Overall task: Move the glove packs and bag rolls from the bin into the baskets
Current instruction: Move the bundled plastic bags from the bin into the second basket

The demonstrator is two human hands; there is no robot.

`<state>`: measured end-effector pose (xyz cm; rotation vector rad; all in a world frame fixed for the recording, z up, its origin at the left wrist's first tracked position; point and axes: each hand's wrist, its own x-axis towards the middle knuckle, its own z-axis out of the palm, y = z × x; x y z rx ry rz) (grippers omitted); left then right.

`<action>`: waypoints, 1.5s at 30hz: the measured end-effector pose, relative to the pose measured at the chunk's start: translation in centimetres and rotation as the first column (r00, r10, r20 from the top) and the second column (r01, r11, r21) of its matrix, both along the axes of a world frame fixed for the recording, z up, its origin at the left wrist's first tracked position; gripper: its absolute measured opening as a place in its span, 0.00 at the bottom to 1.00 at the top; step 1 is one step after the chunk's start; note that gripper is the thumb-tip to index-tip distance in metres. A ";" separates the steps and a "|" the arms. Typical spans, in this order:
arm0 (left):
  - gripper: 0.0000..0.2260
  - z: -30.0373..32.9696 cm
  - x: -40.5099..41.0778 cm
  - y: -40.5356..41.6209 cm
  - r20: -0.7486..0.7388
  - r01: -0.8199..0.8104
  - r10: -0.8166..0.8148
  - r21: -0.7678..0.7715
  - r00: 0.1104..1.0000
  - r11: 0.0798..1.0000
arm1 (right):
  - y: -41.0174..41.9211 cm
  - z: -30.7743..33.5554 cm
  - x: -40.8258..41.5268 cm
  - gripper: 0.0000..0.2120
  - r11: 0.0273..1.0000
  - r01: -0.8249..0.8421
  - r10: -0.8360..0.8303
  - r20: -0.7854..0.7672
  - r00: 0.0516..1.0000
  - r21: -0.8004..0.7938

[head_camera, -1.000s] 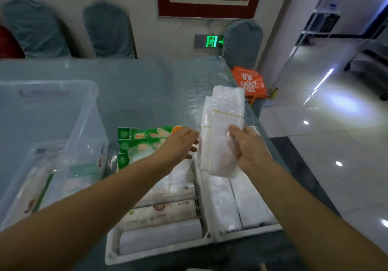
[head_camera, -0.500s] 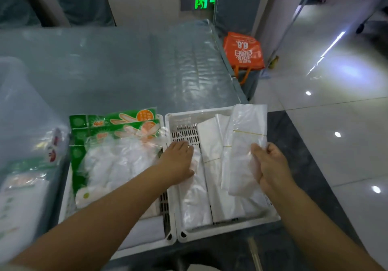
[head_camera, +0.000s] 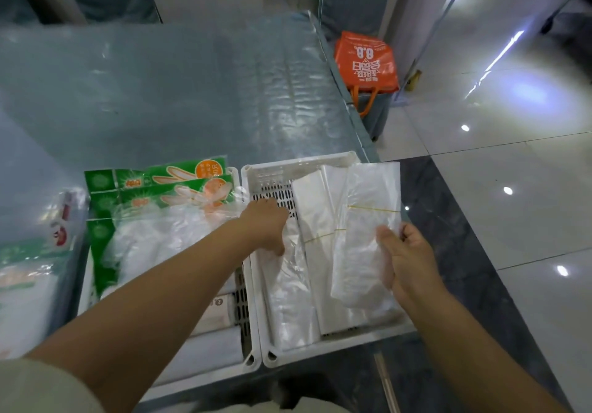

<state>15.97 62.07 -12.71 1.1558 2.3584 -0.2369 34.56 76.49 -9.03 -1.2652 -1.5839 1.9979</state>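
Your right hand (head_camera: 407,259) gripping a banded bag bundle (head_camera: 368,220) over the right basket (head_camera: 275,169), left hand (head_camera: 266,227) pressing flat on bags (head_camera: 288,284) inside

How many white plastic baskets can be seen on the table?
2. The left basket holds green glove packs and rolls. The right basket, directly beside it, holds clear bag bundles. More may be out of view.

Two baskets (head_camera: 253,169), three bag bundles (head_camera: 368,220)
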 end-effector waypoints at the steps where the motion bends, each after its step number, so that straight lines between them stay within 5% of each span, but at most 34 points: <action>1: 0.28 0.2 -0.1 0.1 0.025 -0.007 0.008 -0.006 1.000 1.000 | 0.0 0.0 0.0 0.04 1.000 -0.002 0.002 -0.004 1.000 0.001; 8: 0.25 1.4 -0.8 0.3 0.146 -0.078 0.073 0.024 0.987 0.997 | 0.0 0.6 0.1 0.04 1.000 -0.025 0.025 -0.010 1.000 0.006; 13: 0.19 2.4 -0.5 -0.8 0.381 -0.181 0.105 0.169 0.919 0.969 | -0.4 0.8 0.0 0.02 0.997 -0.057 0.056 0.013 0.998 0.044; 17: 0.13 6.3 -1.5 -3.0 0.405 -0.274 0.136 0.305 0.904 0.912 | -0.8 0.7 -0.4 0.02 0.986 -0.130 0.128 0.024 0.991 0.108; 20: 0.13 10.8 -4.0 -6.0 0.343 -0.393 0.243 0.488 0.907 0.779 | -1.9 0.3 -1.0 0.03 0.971 -0.190 0.189 0.023 0.982 0.144; 27: 0.12 15.4 -6.8 -12.6 0.315 -0.532 0.536 0.785 0.784 0.316 | -7.5 -2.6 -2.4 0.02 0.934 -0.355 0.346 0.146 0.927 0.042; 30: 0.12 15.2 -6.4 -13.3 0.332 -0.526 0.566 0.822 0.755 0.220 | -9.7 -4.1 -2.6 0.05 0.847 -0.490 0.393 0.376 0.839 0.208; 34: 0.14 14.5 -5.4 -13.3 0.417 -0.556 0.528 0.821 0.739 0.131 | -10.3 -4.6 -2.6 0.10 0.655 -0.541 0.321 0.455 0.831 0.527; 38: 0.14 14.6 -5.0 -13.1 0.484 -0.590 0.463 0.800 0.743 0.110 | -10.2 -4.6 -2.4 0.14 0.657 -0.535 0.322 0.445 0.836 0.531; 40: 0.12 14.8 -5.0 -12.8 0.504 -0.599 0.417 0.789 0.757 0.134 | -10.0 -4.7 -2.1 0.05 0.638 -0.570 0.328 0.487 0.810 0.518; 42: 0.12 15.0 -4.9 -12.4 0.516 -0.603 0.358 0.774 0.778 0.195 | -9.2 -4.6 -1.9 0.14 0.620 -0.571 0.325 0.486 0.811 0.538; 45: 0.11 14.7 -4.8 -11.5 0.504 -0.586 0.304 0.741 0.808 0.329 | -6.8 -2.2 -2.1 0.14 0.764 -0.324 0.235 0.228 0.945 0.557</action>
